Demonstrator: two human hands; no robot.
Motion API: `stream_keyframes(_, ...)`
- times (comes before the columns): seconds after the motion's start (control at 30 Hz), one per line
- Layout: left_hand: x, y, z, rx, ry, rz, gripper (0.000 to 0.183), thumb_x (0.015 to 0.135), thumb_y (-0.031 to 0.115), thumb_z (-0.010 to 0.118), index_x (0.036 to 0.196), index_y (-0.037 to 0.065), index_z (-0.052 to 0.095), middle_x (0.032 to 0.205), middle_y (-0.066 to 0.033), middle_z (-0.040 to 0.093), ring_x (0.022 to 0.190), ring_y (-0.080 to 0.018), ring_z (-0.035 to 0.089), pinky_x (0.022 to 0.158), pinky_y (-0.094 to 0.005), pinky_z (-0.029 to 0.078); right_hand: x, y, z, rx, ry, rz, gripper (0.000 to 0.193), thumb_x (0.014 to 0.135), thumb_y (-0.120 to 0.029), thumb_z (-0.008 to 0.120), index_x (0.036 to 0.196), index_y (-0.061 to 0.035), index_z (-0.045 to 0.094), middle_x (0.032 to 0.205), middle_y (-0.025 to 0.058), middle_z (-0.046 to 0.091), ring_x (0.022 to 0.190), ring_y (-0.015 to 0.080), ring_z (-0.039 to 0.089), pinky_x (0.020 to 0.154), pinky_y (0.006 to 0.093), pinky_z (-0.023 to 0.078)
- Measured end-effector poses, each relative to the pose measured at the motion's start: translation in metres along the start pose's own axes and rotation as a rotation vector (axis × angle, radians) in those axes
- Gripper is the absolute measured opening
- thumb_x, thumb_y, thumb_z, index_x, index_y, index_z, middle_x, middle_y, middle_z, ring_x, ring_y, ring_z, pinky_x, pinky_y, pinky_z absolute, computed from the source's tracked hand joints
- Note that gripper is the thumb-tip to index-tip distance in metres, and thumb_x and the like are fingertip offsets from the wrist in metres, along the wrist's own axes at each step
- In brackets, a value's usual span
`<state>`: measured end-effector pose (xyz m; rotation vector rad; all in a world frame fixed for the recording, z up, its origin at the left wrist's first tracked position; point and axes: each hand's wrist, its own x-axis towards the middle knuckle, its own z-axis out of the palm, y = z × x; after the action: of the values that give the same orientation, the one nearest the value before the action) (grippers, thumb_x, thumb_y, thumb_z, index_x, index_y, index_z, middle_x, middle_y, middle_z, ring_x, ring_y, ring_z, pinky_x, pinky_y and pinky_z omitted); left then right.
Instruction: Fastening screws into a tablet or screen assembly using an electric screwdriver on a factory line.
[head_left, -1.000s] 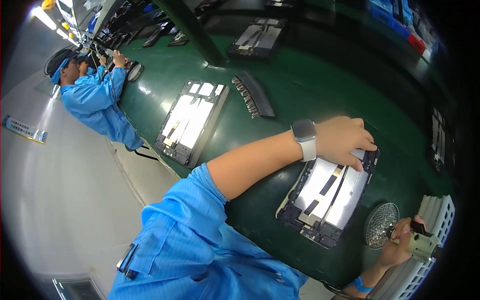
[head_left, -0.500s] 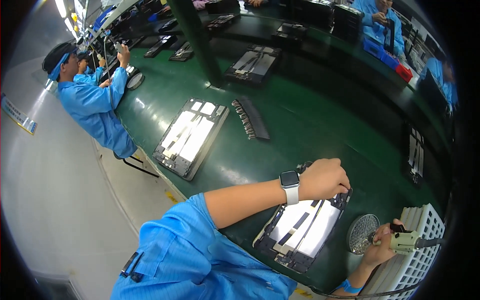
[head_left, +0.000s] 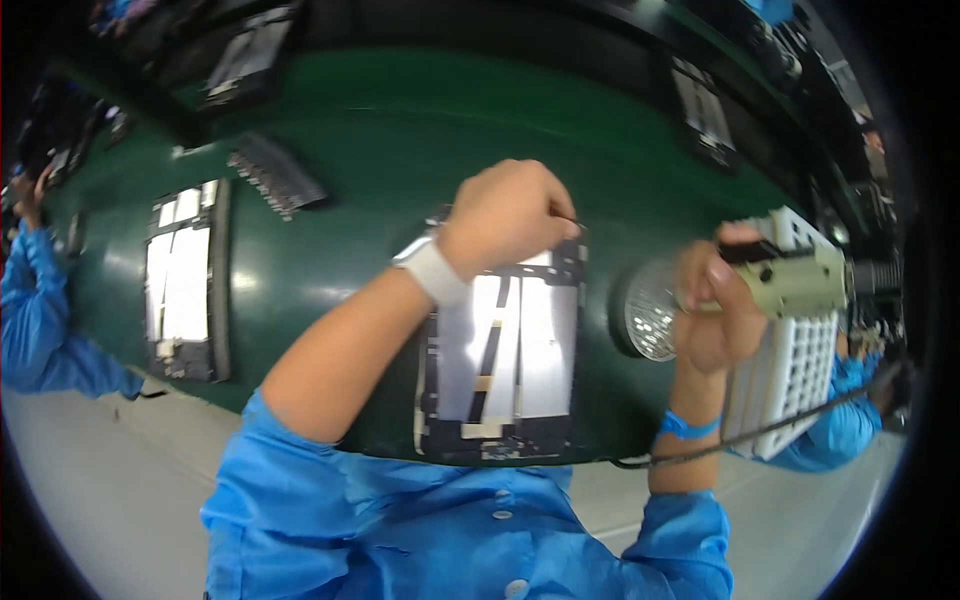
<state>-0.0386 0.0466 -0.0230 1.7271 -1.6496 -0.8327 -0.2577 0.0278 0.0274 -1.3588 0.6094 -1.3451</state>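
Note:
An opened tablet [head_left: 545, 340] with silvery battery panels and a black frame lies on the green bench in front of me. My left hand [head_left: 510, 215], with a white-strapped watch on its wrist, is over the tablet's far edge. Its fingers are curled closed near the far right corner, and what they pinch, if anything, is hidden. Off to the right, my right hand [head_left: 715, 305] is wrapped round a pale green electric screwdriver [head_left: 805, 283], whose tip is blurred. Just left of that hand stands a round dish [head_left: 648, 312] of small shiny screws.
Another opened tablet [head_left: 185, 290] lies to the left, with a row of dark strips [head_left: 275, 172] beyond it. White perforated trays [head_left: 800, 370] are stacked at the right, and a dark cable [head_left: 780, 425] crosses them. A co-worker's blue sleeve [head_left: 45, 300] shows at far left.
My view has swung right, so the bench now lies straight ahead. My left hand remains at the tablet's far right corner. My right hand still holds the screwdriver beside the dish, now blurred.

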Motion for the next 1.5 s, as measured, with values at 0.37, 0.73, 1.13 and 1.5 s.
stream_keyframes(0.37,-0.003,0.003,0.006,-0.054,-0.006,-0.009,0.012,0.077,0.020,0.075,0.084,0.010,0.078,0.077,-0.0073,0.073,0.073,-0.0253,0.070,0.068,-0.0349,0.054,0.008,0.041,0.052,0.171,0.020,0.195,0.023,0.077,0.009,0.063,0.100,0.0057,0.061,0.070,0.0067,0.058,0.051,0.0121,0.052,0.046,0.0263,0.040)
stream_keyframes(0.73,-0.010,0.005,0.007,-0.066,0.015,0.005,0.013,0.077,0.018,0.074,0.085,0.009,0.078,0.079,-0.0089,0.073,0.072,-0.0281,0.069,0.069,-0.0366,0.054,0.013,0.039,0.049,0.120,0.056,0.123,0.023,0.079,0.008,0.060,0.102,0.0055,0.060,0.069,0.0070,0.057,0.049,0.0117,0.050,0.050,0.0268,0.044)
stream_keyframes(1.13,-0.045,0.015,0.020,-0.055,0.057,0.011,0.009,0.076,0.010,0.068,0.078,0.007,0.076,0.078,-0.0082,0.069,0.084,-0.0302,0.065,0.074,-0.0426,0.052,-0.003,0.029,0.044,0.155,0.004,0.237,0.024,0.076,0.012,0.060,0.098,0.0042,0.061,0.073,0.0072,0.058,0.051,0.0106,0.051,0.046,0.0250,0.041)
stream_keyframes(1.5,-0.045,0.013,0.019,-0.033,0.040,0.029,0.009,0.077,0.009,0.067,0.078,0.007,0.076,0.078,-0.0080,0.069,0.083,-0.0304,0.065,0.074,-0.0428,0.052,-0.010,0.041,0.042,0.045,-0.060,0.215,0.023,0.077,0.006,0.057,0.099,0.0013,0.056,0.072,0.0070,0.055,0.054,0.0112,0.048,0.052,0.0274,0.042)
